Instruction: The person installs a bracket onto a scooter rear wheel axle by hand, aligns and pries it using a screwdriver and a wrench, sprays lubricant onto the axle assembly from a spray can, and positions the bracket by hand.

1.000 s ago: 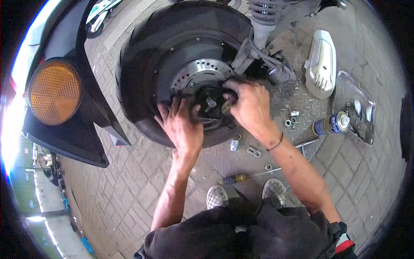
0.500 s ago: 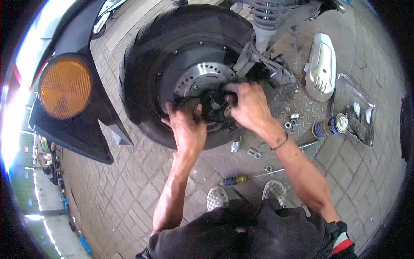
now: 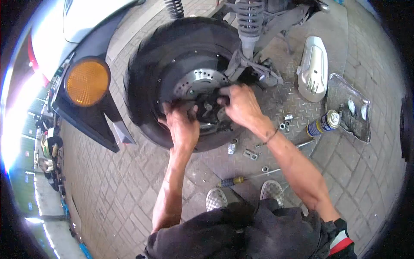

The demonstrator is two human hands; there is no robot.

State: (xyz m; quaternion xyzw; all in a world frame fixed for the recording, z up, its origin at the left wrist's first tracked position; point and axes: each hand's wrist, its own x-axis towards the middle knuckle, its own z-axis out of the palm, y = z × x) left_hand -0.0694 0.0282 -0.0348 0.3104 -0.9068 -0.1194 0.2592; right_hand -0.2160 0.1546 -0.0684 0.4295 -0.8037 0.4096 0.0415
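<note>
A black-tyred wheel (image 3: 144, 73) stands in front of me, with a drilled silver brake disc (image 3: 202, 74) on its side. At the hub is a dark, greasy metal part (image 3: 208, 113) around the light axle end (image 3: 208, 106). My left hand (image 3: 180, 123) is closed at its left side, thumb pointing inward, the fingers curled behind it. Across from it, my right hand (image 3: 241, 103) grips the right side of the same part with bent, dirt-blackened fingers. The undersides of both hands' grips are hidden.
A shock absorber (image 3: 249, 34) rises above the wheel. Right of it lie a silver cover (image 3: 313, 69), a spray can (image 3: 323, 124) and a metal tray (image 3: 360, 96). Nearer are a screwdriver (image 3: 230, 181), a socket (image 3: 232, 149) and nuts (image 3: 282, 126). An orange reflector (image 3: 88, 82) juts out left.
The camera view has shifted, so the reflector panel sits further right and the wheel slightly lower. Both hands remain at the hub part, with little visible change in grip.
</note>
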